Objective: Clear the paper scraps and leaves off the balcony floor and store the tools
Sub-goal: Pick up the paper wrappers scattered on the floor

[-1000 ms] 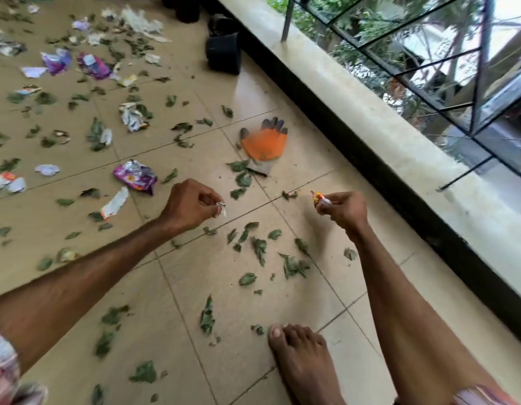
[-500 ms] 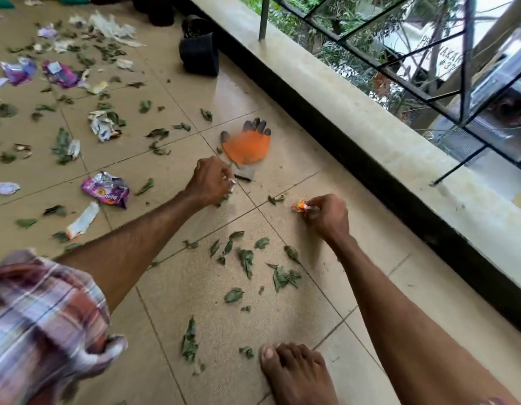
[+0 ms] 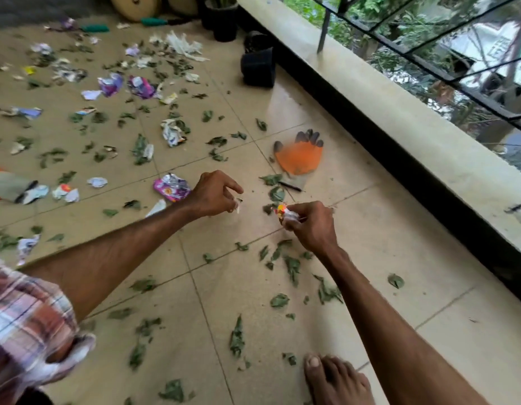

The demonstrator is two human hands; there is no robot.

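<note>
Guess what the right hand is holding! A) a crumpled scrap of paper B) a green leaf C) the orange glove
A: the right hand pinches a crumpled paper scrap with orange print, while the orange glove lies flat on the floor.

A crumpled red, yellow and white paper scrap (image 3: 283,213) is gripped in the right hand (image 3: 311,226) just above the tiled balcony floor (image 3: 370,258), while a small white scrap (image 3: 236,205) is pinched in the left hand (image 3: 214,194). Torn green leaves (image 3: 292,267) are strewn flat across the tiles, mixed further back with white and purple paper scraps (image 3: 171,187). An orange work glove with grey fingertips (image 3: 300,154) is laid flat just beyond the hands. Two green-handled tools (image 3: 154,21) are seen, blurred, at the far end.
</note>
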